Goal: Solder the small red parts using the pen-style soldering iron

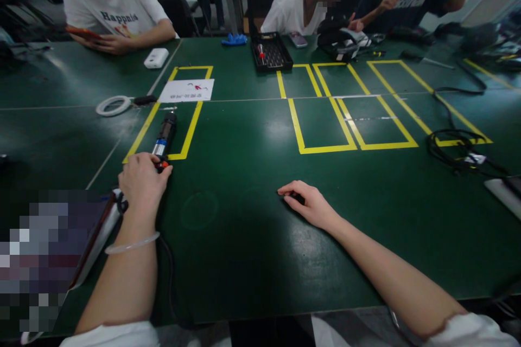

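Note:
My left hand (143, 180) is closed around the rear end of a black electric screwdriver (165, 131) with a blue-and-silver band. The tool points away from me, its tip inside the left yellow-taped frame, and a red-orange part shows by my thumb. A black cord (169, 271) runs from under my left wrist toward the table's front edge. My right hand (307, 203) rests on the green tabletop (244, 260) right of centre, fingers loosely bent and thumb apart, with nothing visible in it. A white paper with writing (185, 91) lies beyond the screwdriver.
A white tape roll (114, 105) lies left of the paper. Farther back are an open black case (272, 54), a blue item (235, 39) and a white box (156, 58). Coiled black cable (456, 146) lies right. Several people sit across the table.

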The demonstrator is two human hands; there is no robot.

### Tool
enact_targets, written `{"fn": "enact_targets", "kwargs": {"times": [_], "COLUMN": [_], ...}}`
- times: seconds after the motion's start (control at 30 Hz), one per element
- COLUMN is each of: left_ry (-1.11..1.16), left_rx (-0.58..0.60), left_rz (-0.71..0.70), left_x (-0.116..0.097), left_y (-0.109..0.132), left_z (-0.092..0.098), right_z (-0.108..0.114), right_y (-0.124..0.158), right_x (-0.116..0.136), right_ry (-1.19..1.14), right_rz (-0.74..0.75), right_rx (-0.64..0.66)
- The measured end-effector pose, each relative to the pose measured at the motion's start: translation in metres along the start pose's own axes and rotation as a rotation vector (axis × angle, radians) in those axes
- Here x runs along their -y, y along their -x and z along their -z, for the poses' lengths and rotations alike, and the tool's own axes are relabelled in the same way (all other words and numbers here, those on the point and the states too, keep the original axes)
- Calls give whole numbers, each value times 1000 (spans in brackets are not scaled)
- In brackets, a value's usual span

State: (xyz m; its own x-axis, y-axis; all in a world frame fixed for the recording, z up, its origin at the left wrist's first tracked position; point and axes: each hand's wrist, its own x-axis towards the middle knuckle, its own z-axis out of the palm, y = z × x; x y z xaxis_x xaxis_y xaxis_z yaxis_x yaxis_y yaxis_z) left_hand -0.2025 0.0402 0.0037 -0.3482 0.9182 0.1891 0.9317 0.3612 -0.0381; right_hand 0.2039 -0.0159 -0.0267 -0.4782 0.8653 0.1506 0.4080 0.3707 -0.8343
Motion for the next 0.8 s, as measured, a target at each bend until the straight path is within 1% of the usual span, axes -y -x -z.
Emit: {"fn": "enact_targets", "kwargs": {"times": [0.07,0.1,0.17,0.2,0.23,0.27,0.3,0.33,0.37,0.4,0.47,0.53,0.6,0.67,0.73,0.8], "left_ry": [1,11,77,144,248,387,544,725,889,995,1109,1179,1224,1261,1304,1346], "left_rx": [-20,-59,-178,-227,-241,-207,-126,3,167,335,674,912,1081,1215,1318,1380], "left_rz": [-13,-8,24,27,7,-42,-116,-207,-291,-354,-451,-504,-531,-548,-558,-553], "left_x": [0,-1,-8,-14,-23,-34,-48,-64,-80,-97,-127,-148,-159,-161,-160,-159], "left_y": [0,1,4,6,10,15,22,29,38,47,65,79,89,95,99,101], "left_z": [2,4,12,17,22,28,34,39,43,47,52,52,47,40,31,25], "right_z": [0,0,-1,-1,-1,-1,0,0,0,0,0,-1,-3,-4,-6,-7], "right_y": [0,0,-1,-1,-2,-2,-2,-2,-2,-1,-1,0,0,1,0,0], "right_x": [0,0,0,0,0,1,1,1,1,0,-1,-3,-4,-4,-2,0], "right_ry": [7,11,14,12,9,4,-2,-8,-18,-35,-94,-181,-271,-337,-369,-379], "right_rz": [3,4,4,3,3,5,5,5,4,2,-8,-18,-29,-40,-54,-65], "right_rx": [2,1,0,-1,-3,-5,-6,-6,-8,-7,-7,-5,0,26,70,101]}}
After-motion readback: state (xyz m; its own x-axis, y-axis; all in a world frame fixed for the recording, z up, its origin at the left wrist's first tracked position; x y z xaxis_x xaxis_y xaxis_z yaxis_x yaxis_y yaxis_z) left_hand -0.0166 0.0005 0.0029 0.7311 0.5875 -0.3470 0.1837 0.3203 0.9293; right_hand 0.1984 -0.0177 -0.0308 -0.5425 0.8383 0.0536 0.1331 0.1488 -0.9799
